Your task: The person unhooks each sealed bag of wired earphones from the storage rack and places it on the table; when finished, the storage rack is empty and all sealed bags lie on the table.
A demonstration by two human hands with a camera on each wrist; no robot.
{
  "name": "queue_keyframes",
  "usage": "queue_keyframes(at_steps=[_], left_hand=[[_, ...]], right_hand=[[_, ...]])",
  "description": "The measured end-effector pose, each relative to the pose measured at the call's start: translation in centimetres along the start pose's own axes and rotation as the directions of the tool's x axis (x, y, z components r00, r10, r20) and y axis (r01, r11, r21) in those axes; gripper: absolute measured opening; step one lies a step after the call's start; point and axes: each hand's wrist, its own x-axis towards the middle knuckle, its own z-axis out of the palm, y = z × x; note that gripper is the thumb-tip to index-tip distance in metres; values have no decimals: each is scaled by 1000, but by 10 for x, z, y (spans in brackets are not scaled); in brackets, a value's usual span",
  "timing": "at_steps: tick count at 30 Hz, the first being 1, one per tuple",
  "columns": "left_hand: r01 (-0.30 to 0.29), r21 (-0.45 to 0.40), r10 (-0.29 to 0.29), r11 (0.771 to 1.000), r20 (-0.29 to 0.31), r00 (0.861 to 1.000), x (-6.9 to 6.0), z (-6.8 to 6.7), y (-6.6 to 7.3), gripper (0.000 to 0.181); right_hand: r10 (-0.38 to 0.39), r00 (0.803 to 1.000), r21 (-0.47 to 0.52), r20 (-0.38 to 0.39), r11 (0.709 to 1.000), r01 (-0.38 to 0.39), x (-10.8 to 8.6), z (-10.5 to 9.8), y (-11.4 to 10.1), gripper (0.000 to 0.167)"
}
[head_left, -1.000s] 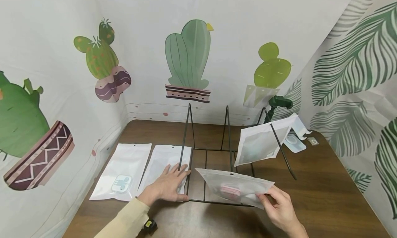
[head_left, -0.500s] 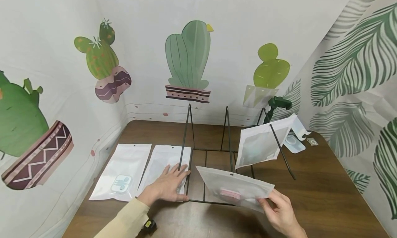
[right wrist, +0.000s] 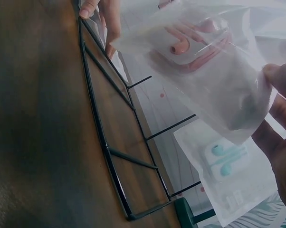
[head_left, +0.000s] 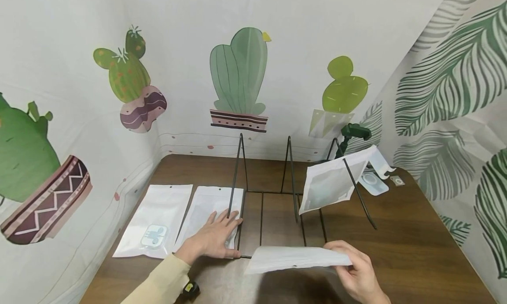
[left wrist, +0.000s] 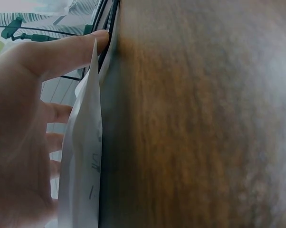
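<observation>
My left hand (head_left: 215, 237) lies spread over a white pouch (head_left: 206, 209) at the left end of the black wire rack (head_left: 293, 178). Its thumb touches the rack's base in the left wrist view. With thumb and fingers, my right hand (head_left: 358, 266) pinches one end of a translucent zip pouch (head_left: 297, 259), tipped nearly flat above the rack's front edge. Pink earphones (right wrist: 183, 45) show inside it in the right wrist view. Another pouch (head_left: 336, 185) hangs on the rack's right prong, with light-blue earphones (right wrist: 224, 159) inside.
A white pouch (head_left: 168, 211) with blue earphones lies at the table's left. A green clamp (head_left: 354, 131) stands behind the rack. Blue-white cards (head_left: 373, 184) and a small flat item (head_left: 397, 181) lie at back right. A black object (head_left: 191, 291) sits near the left sleeve.
The pouch in my right hand has tipped from facing me to nearly flat, its holed top edge swinging down toward me. My left hand has stayed put.
</observation>
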Motion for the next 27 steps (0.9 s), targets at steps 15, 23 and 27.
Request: queue_keyframes(at_steps=[15,23,27], left_hand=[[5,6,-5,1000,-3,1000,1,1,-1,99],[13,3,-13,1000,15,1000,0,0,-1,100],[7,-1,-7,1000,13,1000,1,0,-2,100]], right_hand=[[20,1000,55,-14,998,-19,4,-5,-13,8],[89,995,72,-53,994,-85,-3,-13,-20,10],[109,991,68,-75,992,-104,-9,-20,-20,10]])
